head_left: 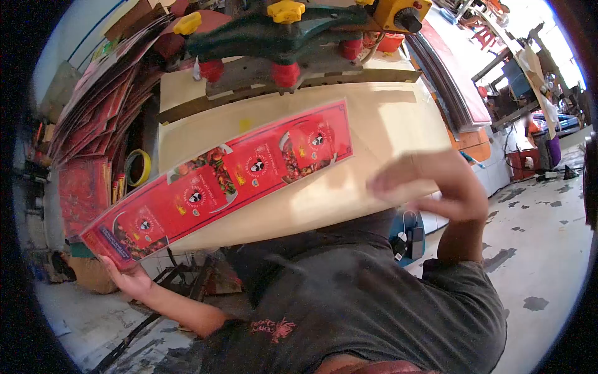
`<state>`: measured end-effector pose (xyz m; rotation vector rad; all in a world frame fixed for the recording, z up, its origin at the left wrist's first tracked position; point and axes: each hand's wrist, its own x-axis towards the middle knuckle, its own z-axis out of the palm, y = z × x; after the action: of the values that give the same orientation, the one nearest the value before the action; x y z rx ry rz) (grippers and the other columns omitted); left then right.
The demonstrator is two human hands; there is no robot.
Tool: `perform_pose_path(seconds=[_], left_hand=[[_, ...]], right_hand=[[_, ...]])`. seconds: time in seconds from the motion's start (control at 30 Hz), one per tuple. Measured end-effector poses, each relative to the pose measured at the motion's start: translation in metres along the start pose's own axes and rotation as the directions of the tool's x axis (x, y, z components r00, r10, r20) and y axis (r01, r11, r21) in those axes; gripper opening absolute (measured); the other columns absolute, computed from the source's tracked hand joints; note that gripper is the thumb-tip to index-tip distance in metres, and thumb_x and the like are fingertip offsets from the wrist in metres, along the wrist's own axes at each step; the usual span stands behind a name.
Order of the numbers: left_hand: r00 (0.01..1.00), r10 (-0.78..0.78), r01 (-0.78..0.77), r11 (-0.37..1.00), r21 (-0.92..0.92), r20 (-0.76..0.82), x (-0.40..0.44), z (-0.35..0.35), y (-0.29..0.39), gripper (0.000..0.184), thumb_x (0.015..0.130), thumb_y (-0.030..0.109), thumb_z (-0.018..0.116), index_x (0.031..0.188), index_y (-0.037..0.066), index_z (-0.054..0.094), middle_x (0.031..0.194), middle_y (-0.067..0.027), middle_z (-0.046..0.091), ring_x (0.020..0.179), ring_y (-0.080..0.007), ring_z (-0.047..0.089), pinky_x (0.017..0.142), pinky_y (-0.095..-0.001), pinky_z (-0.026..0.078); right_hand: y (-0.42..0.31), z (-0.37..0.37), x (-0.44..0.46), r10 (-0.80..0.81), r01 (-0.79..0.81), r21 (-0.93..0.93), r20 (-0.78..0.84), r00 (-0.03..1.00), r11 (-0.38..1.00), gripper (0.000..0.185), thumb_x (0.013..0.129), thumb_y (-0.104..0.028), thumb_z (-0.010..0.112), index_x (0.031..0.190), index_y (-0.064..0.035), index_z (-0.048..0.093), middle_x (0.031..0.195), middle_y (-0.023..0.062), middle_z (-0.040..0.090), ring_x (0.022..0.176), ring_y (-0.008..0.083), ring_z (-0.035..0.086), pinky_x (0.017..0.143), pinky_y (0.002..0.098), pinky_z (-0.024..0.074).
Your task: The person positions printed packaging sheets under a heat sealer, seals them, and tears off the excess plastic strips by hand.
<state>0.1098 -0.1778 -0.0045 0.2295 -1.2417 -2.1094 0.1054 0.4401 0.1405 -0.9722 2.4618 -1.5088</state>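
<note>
A long red printed plastic sheet (249, 167), with food pictures and round panda logos, lies aslant over a cream-coloured board (305, 206). Its lower left end sticks out past the board, where my left hand (129, 278) grips it with the fingers partly underneath. My right hand (436, 181) hangs above the board's right part, apart from the sheet. Motion blurs it, but thumb and fingers look separated, with nothing visible between them.
Behind the board stands a green machine (249, 38) with yellow knobs, red feet and a long bar. Stacked red sheets (109, 93) and a yellow tape roll (139, 167) are at the left. Another stack (451, 81) lies at the right. Chargers (408, 240) show below the board.
</note>
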Motion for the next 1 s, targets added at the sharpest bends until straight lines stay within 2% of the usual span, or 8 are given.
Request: perform_pose_path(seconds=[0.17, 0.3, 0.53, 0.6, 0.67, 0.73, 0.83, 1.0], left_hand=[[0.997, -0.074, 0.076, 0.994, -0.085, 0.018, -0.012, 0.003, -0.001, 0.051, 0.103, 0.025, 0.064, 0.145, 0.0, 0.052, 0.143, -0.0099, 0.059, 0.125, -0.0198, 0.058, 0.107, -0.0396, 0.046], [0.995, -0.103, 0.101, 0.985, -0.137, -0.006, -0.003, -0.041, -0.006, 0.05, 0.102, 0.026, 0.065, 0.144, 0.0, 0.053, 0.141, -0.0099, 0.062, 0.123, -0.02, 0.06, 0.106, -0.039, 0.047], [0.986, -0.116, 0.104, 0.989, -0.104, -0.123, -0.017, -0.017, 0.001, 0.051, 0.103, 0.027, 0.063, 0.145, 0.0, 0.052, 0.142, -0.0109, 0.061, 0.125, -0.0218, 0.059, 0.108, -0.0406, 0.045], [0.981, -0.104, 0.093, 0.993, -0.074, -0.163, -0.022, -0.014, 0.004, 0.051, 0.103, 0.027, 0.062, 0.146, 0.0, 0.052, 0.143, -0.011, 0.06, 0.127, -0.0229, 0.059, 0.11, -0.0415, 0.044], [0.981, 0.179, -0.189, 0.972, 0.14, 0.08, -0.029, -0.011, 0.005, 0.051, 0.104, 0.025, 0.059, 0.146, -0.002, 0.051, 0.142, -0.0137, 0.06, 0.13, -0.0249, 0.057, 0.114, -0.0422, 0.041], [0.988, 0.151, -0.142, 0.966, 0.215, -0.028, -0.029, -0.009, 0.014, 0.048, 0.105, 0.023, 0.058, 0.143, -0.005, 0.052, 0.14, -0.0169, 0.061, 0.131, -0.0256, 0.056, 0.114, -0.0407, 0.04], [0.863, 0.504, -0.325, 0.596, 0.734, -0.027, -0.047, 0.019, 0.02, 0.037, 0.107, 0.021, 0.057, 0.132, -0.007, 0.06, 0.129, -0.0184, 0.067, 0.122, -0.0252, 0.061, 0.11, -0.0382, 0.044], [0.962, 0.137, -0.27, 0.634, 0.725, 0.238, -0.077, 0.071, 0.006, 0.031, 0.104, 0.017, 0.058, 0.127, -0.004, 0.064, 0.116, -0.0161, 0.071, 0.112, -0.0214, 0.064, 0.106, -0.0363, 0.045]], right_hand=[[0.057, 0.008, 0.008, 0.312, -0.457, -0.35, -0.399, 0.862, 0.817, 0.028, 0.097, -0.022, 0.07, 0.115, -0.0003, 0.072, 0.11, 0.0136, 0.075, 0.098, 0.0236, 0.073, 0.084, 0.0356, 0.0556], [0.075, 0.018, 0.004, 0.485, -0.55, -0.181, -0.307, 0.819, 0.815, 0.033, 0.096, -0.026, 0.073, 0.117, -0.0007, 0.071, 0.104, 0.0102, 0.075, 0.09, 0.0188, 0.071, 0.077, 0.0313, 0.0533], [0.069, 0.045, 0.001, 0.517, -0.388, 0.501, -0.145, 0.844, 0.774, 0.027, 0.099, -0.028, 0.07, 0.1, -0.0008, 0.067, 0.083, 0.0004, 0.065, 0.072, 0.0103, 0.063, 0.064, 0.0254, 0.0468], [0.069, 0.046, -0.002, 0.507, -0.37, 0.509, -0.159, 0.847, 0.777, 0.025, 0.1, -0.027, 0.069, 0.099, -0.0021, 0.066, 0.082, 0.0001, 0.065, 0.07, 0.0089, 0.062, 0.061, 0.0239, 0.0448], [0.069, 0.045, -0.005, 0.498, -0.353, 0.515, -0.174, 0.85, 0.781, 0.023, 0.1, -0.025, 0.069, 0.098, -0.0034, 0.065, 0.081, -0.0001, 0.064, 0.068, 0.0074, 0.062, 0.058, 0.0223, 0.0429], [0.067, 0.043, -0.006, 0.45, -0.299, 0.46, -0.262, 0.854, 0.836, 0.021, 0.1, -0.024, 0.068, 0.095, -0.0039, 0.064, 0.079, -0.0001, 0.064, 0.064, 0.0073, 0.061, 0.054, 0.0214, 0.042], [0.064, 0.041, -0.006, 0.466, -0.327, 0.458, -0.232, 0.854, 0.827, 0.02, 0.101, -0.022, 0.068, 0.096, -0.0034, 0.064, 0.077, -0.0002, 0.064, 0.065, 0.0063, 0.061, 0.054, 0.0205, 0.0415], [0.052, 0.06, 0.014, 0.431, -0.331, 0.444, -0.145, 0.891, 0.833, 0.021, 0.101, -0.021, 0.068, 0.099, 0.0001, 0.067, 0.077, 0.0014, 0.066, 0.065, 0.0075, 0.062, 0.056, 0.0219, 0.045]])
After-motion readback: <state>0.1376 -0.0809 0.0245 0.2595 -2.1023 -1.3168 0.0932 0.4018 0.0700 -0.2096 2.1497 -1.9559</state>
